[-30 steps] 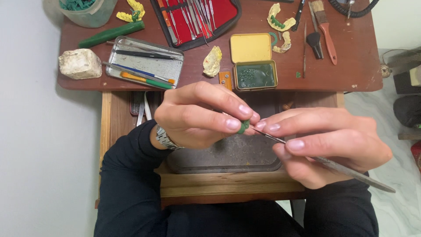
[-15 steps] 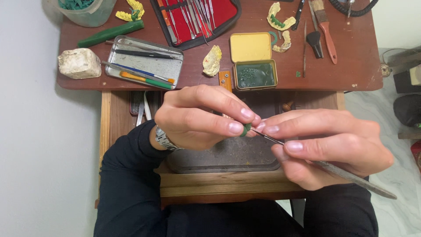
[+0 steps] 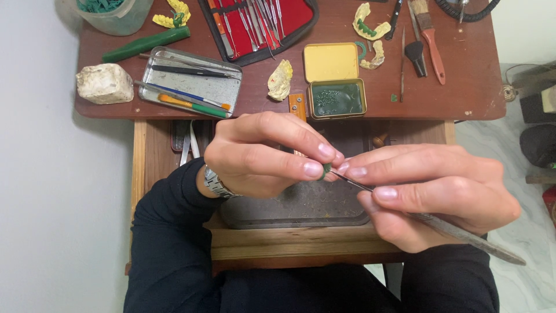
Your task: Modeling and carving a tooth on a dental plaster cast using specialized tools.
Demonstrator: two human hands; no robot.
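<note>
My left hand pinches a tiny green wax piece between thumb and fingertips; most of the piece is hidden. My right hand grips a slim metal carving tool like a pen. Its tip touches the green piece, and its handle runs out to the lower right. Both hands hover above a dark tray set in an open wooden drawer. A metal watch sits on my left wrist.
On the brown desk lie an open yellow tin with green wax, a metal tray of tools, a red instrument case, yellow dental casts, a white stone block, a green stick and brushes.
My hands stay together over the tray. The fingers and the tool shifted very slightly around the green piece.
</note>
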